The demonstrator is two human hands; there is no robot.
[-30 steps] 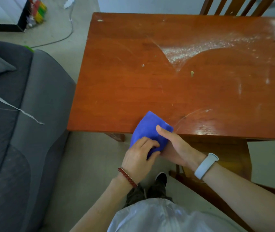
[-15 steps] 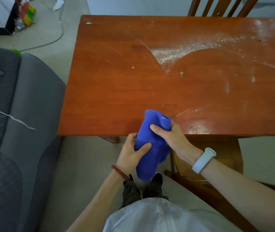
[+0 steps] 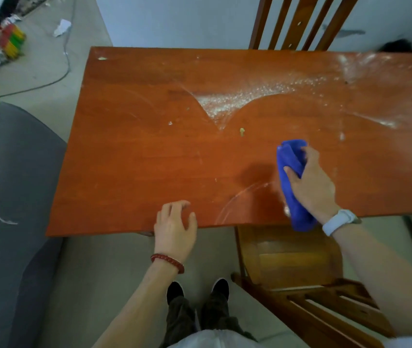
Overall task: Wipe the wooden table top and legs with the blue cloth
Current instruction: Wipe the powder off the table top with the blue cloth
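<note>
Over the wooden table top [image 3: 149,159], near its front edge, my right hand [image 3: 310,187] now grips the bunched blue cloth [image 3: 291,177] alone. My left hand [image 3: 174,228] has let go and rests there, fingers loosely spread, so wiping can resume. One cloth, two chairs, two crumbs.
</note>
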